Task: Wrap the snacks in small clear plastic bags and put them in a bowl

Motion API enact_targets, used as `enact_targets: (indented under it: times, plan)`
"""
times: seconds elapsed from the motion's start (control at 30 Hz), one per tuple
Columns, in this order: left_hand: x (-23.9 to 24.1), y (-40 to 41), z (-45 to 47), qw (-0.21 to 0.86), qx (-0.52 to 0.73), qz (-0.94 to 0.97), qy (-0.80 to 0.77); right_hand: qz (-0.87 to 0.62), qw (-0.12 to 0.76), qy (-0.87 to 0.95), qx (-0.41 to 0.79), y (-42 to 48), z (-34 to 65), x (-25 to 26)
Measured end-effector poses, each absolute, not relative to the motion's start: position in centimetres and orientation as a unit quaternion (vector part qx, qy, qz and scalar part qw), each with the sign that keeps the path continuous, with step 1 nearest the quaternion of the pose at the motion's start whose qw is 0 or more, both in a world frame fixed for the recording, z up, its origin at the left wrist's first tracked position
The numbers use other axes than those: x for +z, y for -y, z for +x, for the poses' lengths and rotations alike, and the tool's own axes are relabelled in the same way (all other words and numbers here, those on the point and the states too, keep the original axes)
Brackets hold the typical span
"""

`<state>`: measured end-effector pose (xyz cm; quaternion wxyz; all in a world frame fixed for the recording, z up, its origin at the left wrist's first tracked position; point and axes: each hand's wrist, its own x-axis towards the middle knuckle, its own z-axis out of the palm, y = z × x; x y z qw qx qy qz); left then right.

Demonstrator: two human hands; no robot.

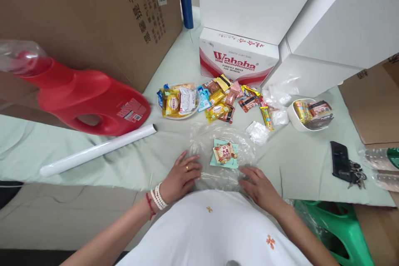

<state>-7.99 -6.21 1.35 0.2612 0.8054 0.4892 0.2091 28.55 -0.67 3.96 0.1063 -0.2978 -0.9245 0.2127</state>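
Note:
A transparent plastic sheet (202, 137) lies spread on the table in front of me. On its middle rest two snack packets: a cream-coloured one (225, 152) lies over a light-green one (233, 163). My left hand (183, 173) is at the sheet's left edge, fingers stretched out and holding nothing. At the lower right edge, my right hand (257, 185) touches the plastic with its fingers apart, close to the green packet. Just beyond the sheet is a heap of wrapped snacks (216, 99). A crumpled plastic bundle (258, 132) sits to the right of it.
Snacks fill an oval dish (179, 117) and a white bowl (294, 118). To the left are a white roll (99, 149) and a red jug (93, 95). Cartons, including a Wahaha box (238, 56), line the back. A phone (340, 160) and keys (357, 174) lie right.

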Motion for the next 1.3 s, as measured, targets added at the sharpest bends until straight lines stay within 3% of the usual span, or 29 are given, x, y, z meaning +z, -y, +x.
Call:
enact_targets:
  times: [0.13, 0.23, 0.3, 0.4, 0.47, 0.6, 0.77, 0.9, 1.0, 1.1, 1.3]
  plan:
    - [1.7, 4.2, -7.9, 0.296, 0.274, 0.735, -0.545, -0.33, 0.167, 0.874, 0.315, -1.9, 27.8, 4.4]
    - [1.6, 1.4, -7.9, 0.278, 0.308, 0.696, -0.586, -0.411, 0.13, 0.825, 0.365, -5.9, 26.7, 5.6]
    - [1.2, -0.5, -7.6, 0.236, 0.301, 0.658, -0.648, -0.469, 0.054, 0.818, 0.329, -8.6, 25.7, 6.3]
    - [0.6, -2.4, -6.7, 0.14, 0.268, 0.582, -0.755, -0.517, -0.03, 0.839, 0.169, -11.6, 23.3, 6.8]
    - [0.5, -2.8, -6.0, 0.095, 0.267, 0.556, -0.782, -0.501, -0.029, 0.859, 0.099, -12.8, 21.3, 6.9]
    - [0.7, -2.4, -4.5, 0.065, 0.309, 0.556, -0.769, -0.479, -0.039, 0.869, 0.115, -14.3, 17.6, 5.9]
    - [0.0, -1.9, -3.3, 0.107, 0.28, 0.561, -0.771, -0.513, -0.055, 0.829, 0.218, -15.5, 16.5, 4.8]
    - [-0.5, -2.0, -3.2, 0.136, 0.283, 0.535, -0.785, -0.402, 0.034, 0.869, 0.288, -13.9, 18.0, 5.7]
    - [-0.3, -2.4, -3.7, 0.169, 0.302, 0.526, -0.777, -0.286, 0.063, 0.928, 0.232, -10.9, 19.0, 6.2]
    - [0.0, -2.7, -5.0, 0.241, 0.32, 0.539, -0.741, -0.205, 0.014, 0.965, 0.161, -8.1, 19.6, 6.0]
    - [1.5, -0.4, -8.6, 0.361, 0.396, 0.561, -0.631, -0.23, -0.022, 0.963, 0.137, -5.7, 20.4, 4.4]
